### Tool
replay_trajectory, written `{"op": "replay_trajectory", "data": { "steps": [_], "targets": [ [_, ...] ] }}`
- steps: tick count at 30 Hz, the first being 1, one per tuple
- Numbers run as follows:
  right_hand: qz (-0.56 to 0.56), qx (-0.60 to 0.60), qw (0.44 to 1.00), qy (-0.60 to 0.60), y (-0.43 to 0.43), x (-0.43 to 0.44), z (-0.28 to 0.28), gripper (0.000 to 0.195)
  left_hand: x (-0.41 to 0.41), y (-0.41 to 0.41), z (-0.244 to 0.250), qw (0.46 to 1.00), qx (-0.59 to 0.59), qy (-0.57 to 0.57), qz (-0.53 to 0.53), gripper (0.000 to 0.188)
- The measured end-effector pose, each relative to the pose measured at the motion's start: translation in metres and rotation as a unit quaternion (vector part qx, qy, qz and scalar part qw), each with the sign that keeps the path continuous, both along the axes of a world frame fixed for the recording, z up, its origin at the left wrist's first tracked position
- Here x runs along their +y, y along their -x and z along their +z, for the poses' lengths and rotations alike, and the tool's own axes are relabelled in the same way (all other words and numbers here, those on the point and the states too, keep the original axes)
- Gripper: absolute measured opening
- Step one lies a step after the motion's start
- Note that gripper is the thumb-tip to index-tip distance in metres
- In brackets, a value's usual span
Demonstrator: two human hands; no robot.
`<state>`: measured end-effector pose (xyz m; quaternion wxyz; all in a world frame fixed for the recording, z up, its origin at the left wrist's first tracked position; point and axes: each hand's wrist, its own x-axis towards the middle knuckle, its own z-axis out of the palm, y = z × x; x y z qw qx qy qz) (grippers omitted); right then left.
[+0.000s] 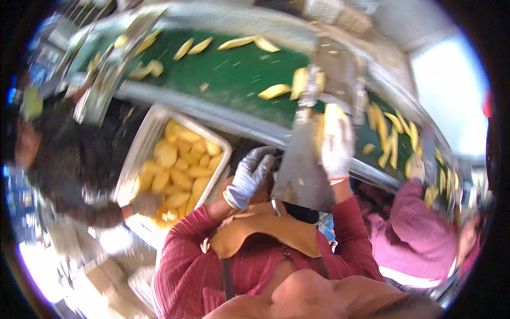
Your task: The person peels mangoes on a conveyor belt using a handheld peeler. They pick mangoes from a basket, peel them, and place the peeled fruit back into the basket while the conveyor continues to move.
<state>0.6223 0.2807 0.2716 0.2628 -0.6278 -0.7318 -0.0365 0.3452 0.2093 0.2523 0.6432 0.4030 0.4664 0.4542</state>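
Note:
My right hand (338, 145), in a white glove with an orange-edged cuff, reaches to the green conveyor belt. Its fingers grip a yellow piece of peeled produce (334, 113), partly covered by the glove. A metal sheet (303, 167) slopes from the belt's edge towards my body, just left of that hand. My left hand (252, 175), in a grey-white glove, hovers before my chest beside the sheet. Its fingers are bent and apart, and nothing shows between them. More yellow pieces (275, 91) lie on the green belt (235, 75).
A pale crate (226, 149) of peeled yellow produce (181, 175) stands at my left. A co-worker in dark clothing (75, 159) has a hand in it. Another person in a pink top (418, 235) works at my right. Metal crosspieces (115, 67) span the belt.

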Motion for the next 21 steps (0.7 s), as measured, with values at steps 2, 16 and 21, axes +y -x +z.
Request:
{"op": "replay_trajectory", "data": {
  "steps": [2,16,21],
  "targets": [
    [0.023,0.007,1.000,-0.011,0.005,0.026,-0.004,0.052,-0.017,0.043,-0.005,0.974,0.197,-0.080,0.076,0.025],
    [-0.107,0.388,0.880,0.250,-0.098,0.262,-0.054,0.058,-0.123,0.233,-0.106,0.810,0.551,0.198,-0.003,0.053],
    [0.029,0.370,0.910,0.186,-0.056,0.233,-0.012,0.053,-0.110,0.243,-0.170,0.774,0.554,0.223,-0.210,0.093]
  ]
}}
